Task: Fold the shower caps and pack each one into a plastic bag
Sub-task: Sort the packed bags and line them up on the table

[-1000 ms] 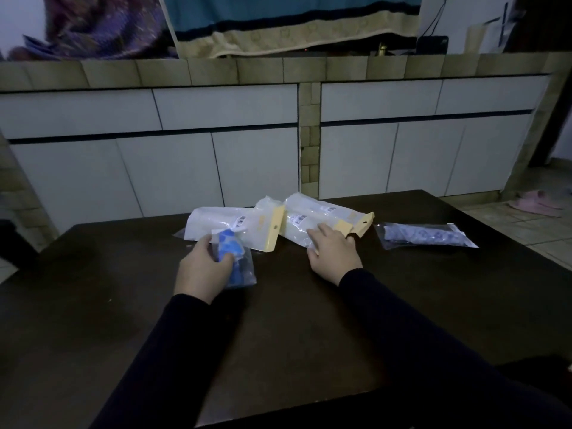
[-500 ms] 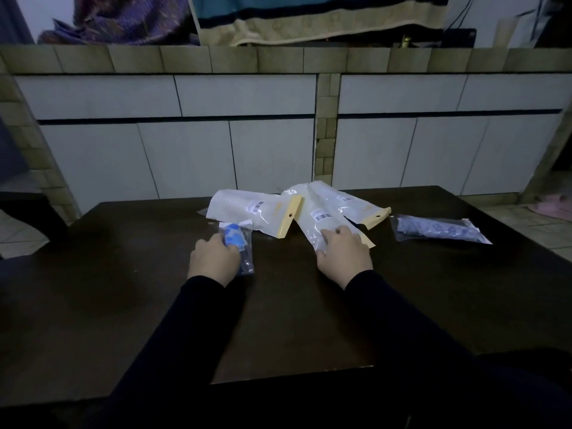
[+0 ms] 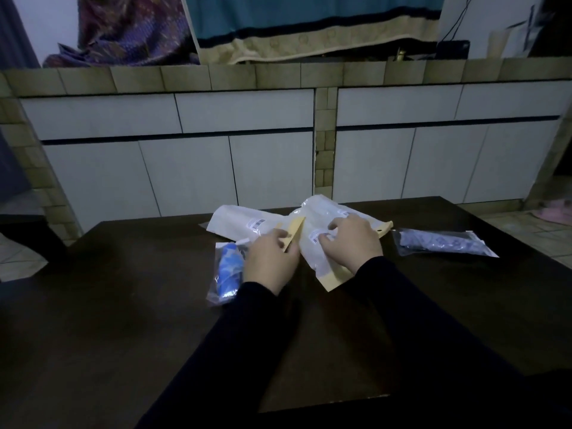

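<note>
White cabinet doors (image 3: pixel 192 168) under a tiled ledge back a dark surface (image 3: pixel 123 305). Three white pouches (image 3: pixel 238 222) with tan header strips lie fanned at its far middle; their barcode labels are too small to read. A clear bag holding a dark cap (image 3: pixel 442 243) lies right, another with a blue cap (image 3: pixel 227 269) left. The left hand (image 3: pixel 272 261) pinches a tan strip; the right hand (image 3: pixel 353 243) rests curled on a pouch.
</note>
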`<state>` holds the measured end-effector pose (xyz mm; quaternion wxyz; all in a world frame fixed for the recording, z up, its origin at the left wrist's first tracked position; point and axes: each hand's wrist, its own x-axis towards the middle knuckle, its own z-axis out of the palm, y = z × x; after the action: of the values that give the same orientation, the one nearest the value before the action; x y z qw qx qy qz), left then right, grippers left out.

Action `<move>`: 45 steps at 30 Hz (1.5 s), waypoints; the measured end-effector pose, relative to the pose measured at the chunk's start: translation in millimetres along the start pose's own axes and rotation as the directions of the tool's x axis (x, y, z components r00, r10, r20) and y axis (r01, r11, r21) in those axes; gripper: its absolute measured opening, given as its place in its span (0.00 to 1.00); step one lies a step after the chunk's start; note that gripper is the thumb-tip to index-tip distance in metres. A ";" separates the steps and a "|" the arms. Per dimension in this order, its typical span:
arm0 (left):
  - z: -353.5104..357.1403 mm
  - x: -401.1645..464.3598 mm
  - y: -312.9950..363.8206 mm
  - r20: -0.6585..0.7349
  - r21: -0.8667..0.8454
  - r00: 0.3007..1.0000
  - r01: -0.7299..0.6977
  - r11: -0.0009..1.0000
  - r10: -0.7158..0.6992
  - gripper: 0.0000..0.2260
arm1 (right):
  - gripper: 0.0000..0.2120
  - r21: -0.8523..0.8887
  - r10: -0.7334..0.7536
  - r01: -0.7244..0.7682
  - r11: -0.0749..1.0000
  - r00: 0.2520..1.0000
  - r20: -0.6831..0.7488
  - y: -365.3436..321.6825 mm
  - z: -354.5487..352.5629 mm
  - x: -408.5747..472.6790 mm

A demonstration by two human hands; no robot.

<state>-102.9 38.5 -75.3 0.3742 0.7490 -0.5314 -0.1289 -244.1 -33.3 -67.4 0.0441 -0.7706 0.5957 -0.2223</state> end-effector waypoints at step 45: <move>43.0 33.8 5.1 0.263 -0.862 0.964 0.219 0.457 0.034 0.06 | 0.08 0.950 0.002 -0.233 0.207 0.971 0.237 37.3 -0.3 13.1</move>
<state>-118.3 -10.7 -94.4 0.6324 0.4519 -0.3868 -0.4962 -275.2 -56.2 -75.7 0.5875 -0.5423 0.3750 -0.4692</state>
